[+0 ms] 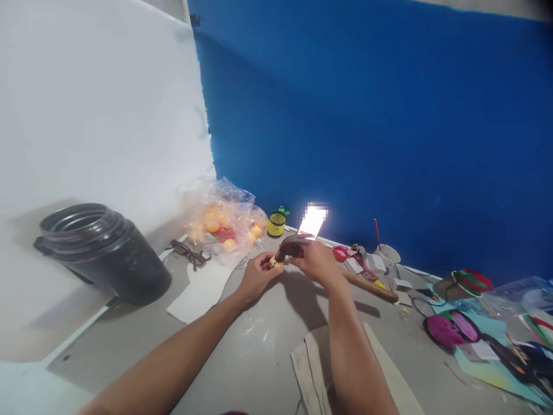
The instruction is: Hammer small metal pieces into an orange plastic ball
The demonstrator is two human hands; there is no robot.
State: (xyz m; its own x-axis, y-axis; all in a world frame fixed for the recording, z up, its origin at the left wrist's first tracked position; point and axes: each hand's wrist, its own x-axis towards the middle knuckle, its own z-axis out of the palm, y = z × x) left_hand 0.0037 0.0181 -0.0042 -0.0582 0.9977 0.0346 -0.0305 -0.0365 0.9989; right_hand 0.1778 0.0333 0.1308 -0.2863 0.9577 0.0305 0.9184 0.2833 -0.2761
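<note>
My left hand (258, 278) pinches a small orange piece (276, 263) between thumb and fingers, low over the middle of the table. Its kind is too small to make out. My right hand (317, 260) is closed round a hammer close to its head; the wooden handle (371, 286) sticks out to the right behind my wrist. The dark hammer head (288, 246) is right at the orange piece; whether they touch I cannot tell. Behind my right hand, a brightly lit phone screen (311, 223) leans near the blue wall.
A clear plastic bag (224, 219) of orange balls, glasses (190, 253) and white paper (201, 294) lie at left, beside a large black flask (106, 253). A yellow pot (276, 225) stands behind. Folded beige cloth (317, 357) lies in front. At right are a pink pouch (451, 328) and a white cup (389, 254).
</note>
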